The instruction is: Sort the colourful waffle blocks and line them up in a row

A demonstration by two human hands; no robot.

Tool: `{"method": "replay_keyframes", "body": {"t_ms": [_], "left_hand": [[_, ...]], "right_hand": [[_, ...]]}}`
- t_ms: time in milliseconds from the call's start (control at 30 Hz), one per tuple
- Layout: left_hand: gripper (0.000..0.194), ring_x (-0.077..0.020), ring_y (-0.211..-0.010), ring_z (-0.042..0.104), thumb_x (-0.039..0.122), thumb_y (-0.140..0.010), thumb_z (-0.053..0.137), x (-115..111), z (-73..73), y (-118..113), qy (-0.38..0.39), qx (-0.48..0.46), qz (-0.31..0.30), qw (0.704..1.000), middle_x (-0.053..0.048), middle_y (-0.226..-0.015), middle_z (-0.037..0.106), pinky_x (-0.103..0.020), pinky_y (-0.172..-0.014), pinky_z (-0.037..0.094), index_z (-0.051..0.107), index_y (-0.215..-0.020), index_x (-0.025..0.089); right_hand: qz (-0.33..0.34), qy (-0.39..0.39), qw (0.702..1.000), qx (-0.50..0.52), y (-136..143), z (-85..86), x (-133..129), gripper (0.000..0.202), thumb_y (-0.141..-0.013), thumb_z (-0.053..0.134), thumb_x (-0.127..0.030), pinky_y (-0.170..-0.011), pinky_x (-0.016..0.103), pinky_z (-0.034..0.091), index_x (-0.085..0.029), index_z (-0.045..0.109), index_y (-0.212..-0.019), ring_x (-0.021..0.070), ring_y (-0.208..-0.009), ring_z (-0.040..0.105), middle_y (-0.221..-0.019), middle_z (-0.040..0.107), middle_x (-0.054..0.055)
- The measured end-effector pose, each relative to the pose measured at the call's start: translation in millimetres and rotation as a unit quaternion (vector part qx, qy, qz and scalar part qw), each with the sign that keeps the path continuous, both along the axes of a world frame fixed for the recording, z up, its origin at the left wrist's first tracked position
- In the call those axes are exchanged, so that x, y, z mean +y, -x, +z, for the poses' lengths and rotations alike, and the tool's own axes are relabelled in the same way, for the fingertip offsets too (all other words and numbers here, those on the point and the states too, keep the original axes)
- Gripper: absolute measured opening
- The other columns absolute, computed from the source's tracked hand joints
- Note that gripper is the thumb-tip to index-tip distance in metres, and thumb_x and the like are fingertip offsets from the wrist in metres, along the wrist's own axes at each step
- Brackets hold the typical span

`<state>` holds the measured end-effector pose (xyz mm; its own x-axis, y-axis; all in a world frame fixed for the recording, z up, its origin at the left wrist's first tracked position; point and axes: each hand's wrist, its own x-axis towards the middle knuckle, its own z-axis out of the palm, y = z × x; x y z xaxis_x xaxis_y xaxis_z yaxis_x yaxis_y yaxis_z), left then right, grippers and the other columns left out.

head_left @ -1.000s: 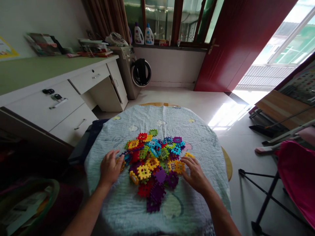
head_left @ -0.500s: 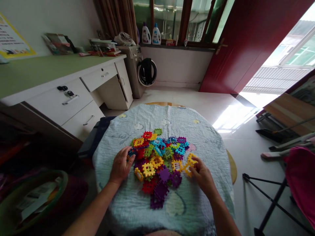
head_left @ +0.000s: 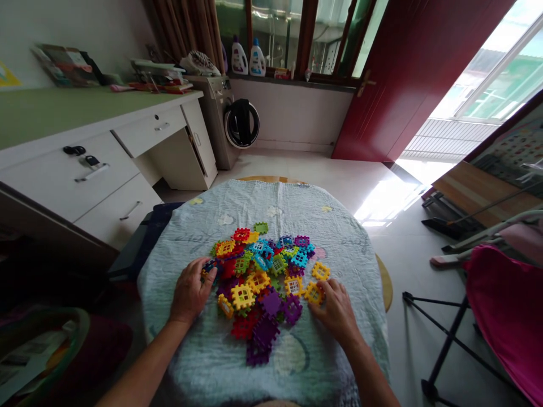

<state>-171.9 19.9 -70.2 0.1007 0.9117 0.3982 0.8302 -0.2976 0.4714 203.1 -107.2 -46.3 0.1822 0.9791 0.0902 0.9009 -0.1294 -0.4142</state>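
A heap of colourful plastic interlocking building blocks, flat squares with notched edges, lies on the cloth. At its left edge my left hand (head_left: 192, 289) has thumb and fingers closed on a dark blue block (head_left: 211, 268), partly hidden by the hand. On the right, my right hand (head_left: 337, 311) pinches a yellow block (head_left: 313, 293) at its right side. Another yellow block (head_left: 320, 271) lies flat just beyond those fingers. A yellow block with a white window (head_left: 293, 285) lies left of the pinched one. Purple blocks (head_left: 266, 330) stretch toward me at the near side.
A pale blue cloth (head_left: 203, 362) covers the round table. A green block (head_left: 261, 228) lies beyond the heap. Left stand a desk (head_left: 102, 116) and a bin (head_left: 80, 333); right, a pink folding chair (head_left: 500, 305). A washing machine (head_left: 216, 107) with its door open stands behind.
My right hand has shifted from the farther yellow block to the nearer one, and the farther one now lies by itself. My left hand stays at the dark blue block. The view has turned slightly right.
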Motion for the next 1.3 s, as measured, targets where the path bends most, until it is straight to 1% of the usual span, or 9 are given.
{"method": "replay_keyframes", "body": {"t_ms": [100, 233, 367, 533, 700, 967, 1100, 1200, 1300], "left_hand": [[0.041, -0.0279, -0.108, 0.059, 0.051, -0.092, 0.039, 0.8, 0.6, 0.5, 0.000, -0.003, 0.003, 1.000, -0.012, -0.113, 0.063, -0.046, -0.100, 0.046, 0.057, -0.111, 0.019], [0.041, -0.0281, -0.106, 0.059, 0.050, -0.092, 0.039, 2.2, -0.1, 1.5, 0.003, -0.004, 0.004, 1.000, -0.012, -0.110, 0.063, -0.046, -0.098, 0.046, 0.057, -0.109, 0.018], [0.039, -0.0282, -0.106, 0.059, 0.050, -0.090, 0.040, 3.4, -2.3, 2.5, 0.002, -0.008, 0.003, 1.000, -0.012, -0.110, 0.064, -0.046, -0.098, 0.046, 0.057, -0.108, 0.019], [0.038, -0.0276, -0.106, 0.059, 0.049, -0.090, 0.041, 3.6, -4.0, 4.1, 0.004, -0.013, 0.004, 1.000, -0.011, -0.109, 0.063, -0.046, -0.099, 0.046, 0.057, -0.107, 0.020], [0.038, -0.0274, -0.106, 0.059, 0.050, -0.090, 0.042, 2.7, -5.2, 5.6, 0.012, -0.013, 0.009, 1.000, -0.011, -0.109, 0.063, -0.045, -0.100, 0.045, 0.057, -0.107, 0.019], [0.037, -0.0274, -0.106, 0.059, 0.050, -0.090, 0.042, 2.6, -5.5, 5.6, -0.004, -0.016, 0.008, 1.000, -0.011, -0.108, 0.064, -0.045, -0.099, 0.046, 0.056, -0.108, 0.021], [0.037, -0.0273, -0.107, 0.059, 0.050, -0.091, 0.042, 3.8, -9.4, 8.0, 0.000, -0.014, 0.003, 1.000, -0.011, -0.110, 0.063, -0.045, -0.099, 0.046, 0.056, -0.108, 0.020], [0.037, -0.0276, -0.107, 0.059, 0.050, -0.091, 0.042, 4.5, -11.8, 9.7, -0.003, -0.010, -0.001, 1.000, -0.011, -0.110, 0.063, -0.045, -0.099, 0.046, 0.056, -0.109, 0.020], [0.038, -0.0277, -0.107, 0.059, 0.050, -0.091, 0.042, 4.8, -12.5, 10.2, -0.007, -0.007, -0.006, 1.000, -0.011, -0.110, 0.063, -0.045, -0.099, 0.046, 0.056, -0.109, 0.020]], "right_hand": [[0.004, -0.038, 0.999, 0.010, -7.4, 3.7, 9.0, 0.034, -0.074, 0.067, -0.034, -0.087, 0.037, 0.046, -0.022, 0.064, -0.106, 0.0242, -0.095, 0.056, -0.101, 0.061, 0.007], [-0.031, -0.071, 0.997, 0.005, -21.9, 6.1, 29.5, 0.036, -0.075, 0.066, -0.035, -0.088, 0.037, 0.045, -0.019, 0.063, -0.108, 0.0246, -0.097, 0.055, -0.101, 0.059, 0.008], [-0.043, -0.033, 0.998, -0.015, -28.2, -0.9, 44.8, 0.031, -0.076, 0.066, -0.036, -0.087, 0.035, 0.045, -0.020, 0.065, -0.102, 0.0245, -0.096, 0.055, -0.099, 0.058, 0.008], [-0.031, -0.003, 0.999, -0.009, -31.6, -8.8, 48.2, 0.030, -0.078, 0.064, -0.036, -0.089, 0.033, 0.044, -0.020, 0.065, -0.103, 0.0236, -0.097, 0.054, -0.101, 0.057, 0.008], [-0.019, 0.012, 1.000, -0.015, -36.7, -5.7, 51.0, 0.032, -0.076, 0.065, -0.034, -0.088, 0.033, 0.043, -0.020, 0.065, -0.105, 0.0236, -0.094, 0.054, -0.101, 0.059, 0.008], [0.012, 0.045, 0.998, -0.030, -39.5, 2.8, 62.9, 0.030, -0.072, 0.067, -0.032, -0.083, 0.032, 0.042, -0.019, 0.065, -0.099, 0.0232, -0.092, 0.054, -0.096, 0.059, 0.007], [0.013, 0.023, 0.999, -0.043, -65.0, 9.2, 81.5, 0.036, -0.070, 0.066, -0.031, -0.084, 0.032, 0.042, -0.018, 0.064, -0.104, 0.0228, -0.093, 0.053, -0.098, 0.057, 0.007], [-0.014, 0.009, 0.998, -0.060, -94.4, 15.7, 108.7, 0.041, -0.067, 0.065, -0.026, -0.085, 0.032, 0.041, -0.017, 0.064, -0.108, 0.0226, -0.096, 0.052, -0.102, 0.056, 0.007], [-0.024, 0.028, 0.997, -0.068, -118.3, 19.8, 141.4, 0.047, -0.066, 0.067, -0.025, -0.087, 0.031, 0.040, -0.019, 0.063, -0.112, 0.0215, -0.098, 0.052, -0.106, 0.057, 0.006]]}}
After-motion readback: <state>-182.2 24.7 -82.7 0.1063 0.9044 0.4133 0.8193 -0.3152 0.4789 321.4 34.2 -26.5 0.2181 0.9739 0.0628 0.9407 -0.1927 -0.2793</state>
